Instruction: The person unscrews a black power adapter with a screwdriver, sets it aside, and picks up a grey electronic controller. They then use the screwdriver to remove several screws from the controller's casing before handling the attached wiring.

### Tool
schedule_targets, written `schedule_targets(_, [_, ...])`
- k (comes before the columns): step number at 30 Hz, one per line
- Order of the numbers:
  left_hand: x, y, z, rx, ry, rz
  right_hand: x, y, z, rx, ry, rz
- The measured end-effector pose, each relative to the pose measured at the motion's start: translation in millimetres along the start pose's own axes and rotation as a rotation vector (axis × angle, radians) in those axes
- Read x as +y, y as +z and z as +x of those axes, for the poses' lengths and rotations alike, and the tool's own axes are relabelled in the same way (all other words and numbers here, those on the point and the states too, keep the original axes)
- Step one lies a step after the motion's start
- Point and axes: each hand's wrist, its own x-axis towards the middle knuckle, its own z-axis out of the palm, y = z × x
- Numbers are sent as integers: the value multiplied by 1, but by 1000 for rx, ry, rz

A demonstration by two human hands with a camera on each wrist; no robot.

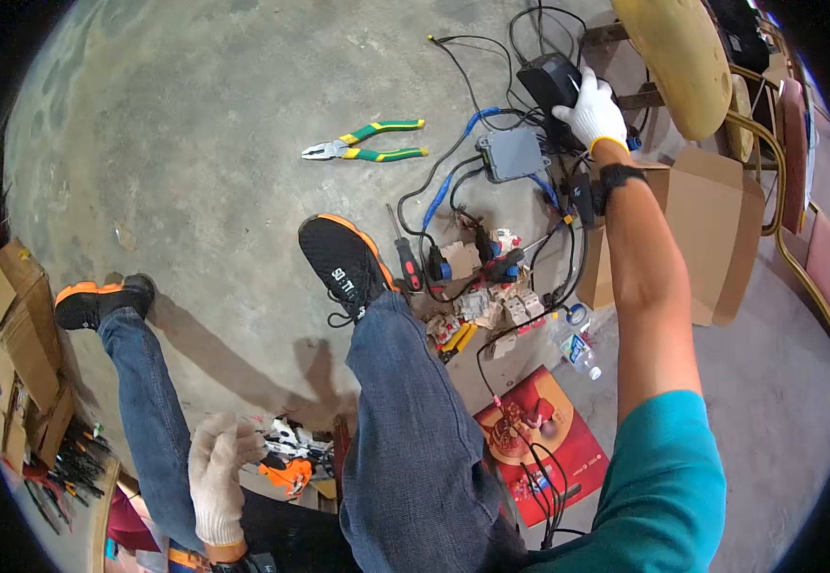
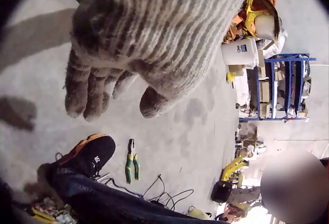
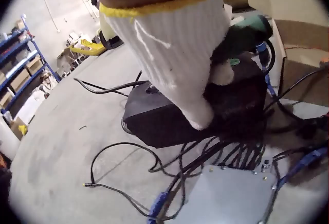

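My right hand (image 1: 594,116), in a white glove with a yellow cuff, grips a black box-shaped device (image 1: 546,80). In the right wrist view the thumb presses the near face of the black device (image 3: 154,118), and the other fingers are largely hidden behind the glove. Cables run from under it beside a grey flat box (image 1: 513,156). A dark green cylinder (image 3: 252,32) shows just past the hand. My left hand (image 1: 218,477), in a soiled white glove, hangs over my left leg with loosely bent fingers and holds nothing.
Green-and-yellow pliers (image 1: 367,141) lie on the concrete floor. Near my shoe (image 1: 343,265) are a screwdriver (image 1: 407,256), several loose electrical parts (image 1: 482,306) and a plastic bottle (image 1: 579,355). An open cardboard box (image 1: 706,239) stands under my right arm, close to a chair (image 1: 777,181).
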Motion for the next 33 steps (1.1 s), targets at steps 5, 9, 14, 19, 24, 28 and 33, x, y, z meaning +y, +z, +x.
schedule_targets(5, [-1, 3, 0, -24, 29, -26, -34, -8, -70, 28, -13, 225])
schedule_targets(9, [-2, 7, -3, -5, -2, 19, -60, 23, -111, -354, 46, 184])
schedule_targets(14, [-3, 2, -9, 9, 16, -18, -78, 47, -101, -349, 118, 185])
schedule_targets(19, [-7, -7, -22, 45, 65, -39, -63, 36, -119, -394, 66, 158])
schedule_targets(24, [-24, -17, -54, 105, 109, -102, -26, -3, -187, -443, -141, 359])
schedule_targets(28, [-35, -20, -93, 117, 175, -173, -10, -40, -249, -480, -240, 809])
schedule_targets(33, [-54, -40, -132, 93, 315, -195, 20, -133, -312, -627, -105, 1308])
